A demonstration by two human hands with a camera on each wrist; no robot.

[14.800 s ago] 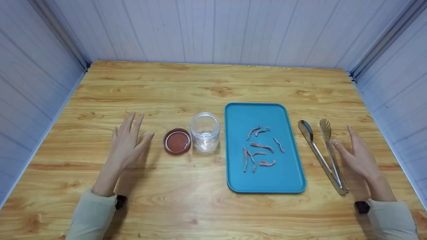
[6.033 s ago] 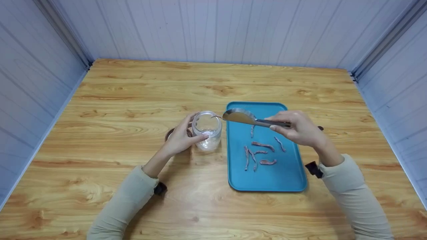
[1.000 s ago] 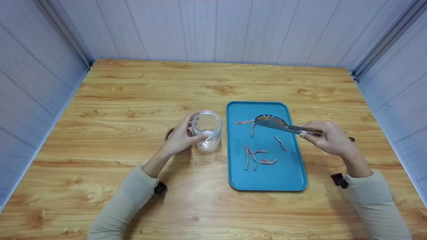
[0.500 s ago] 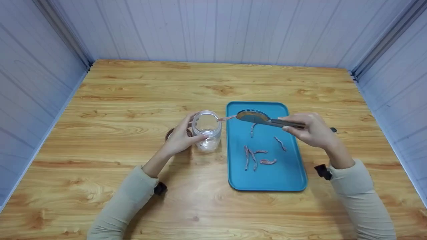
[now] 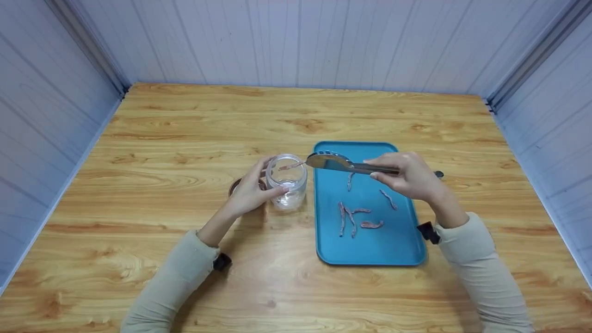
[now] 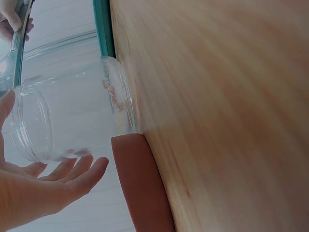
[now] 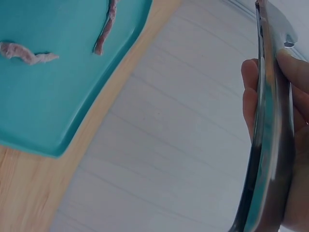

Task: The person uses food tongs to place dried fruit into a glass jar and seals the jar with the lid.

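My left hand [image 5: 249, 192] holds a clear plastic jar [image 5: 292, 200] upright on the table, thumb on its near side and fingers round the far left. With my right hand [image 5: 407, 175] I grip metal tongs [image 5: 330, 161], pressed together and level above the tray. A reddish-brown dried meat strip [image 5: 291, 165] sticks out from the tongs' tip over the jar's mouth. Reddish pieces [image 6: 113, 96] lie at the jar's bottom in the left wrist view. Several more strips [image 5: 371, 225] lie on the blue tray [image 5: 370, 254].
A brown-red lid [image 6: 142, 183] lies on the table left of the jar, partly hidden by my left hand in the head view. The wooden table [image 5: 194, 125] is bounded by pale panel walls [image 5: 296, 44] at the back and sides.
Over the last second the tongs carried the strip left from above the tray to the jar's mouth. My left hand and the jar kept still. Earlier, both hands were free and the tongs lay on the table.
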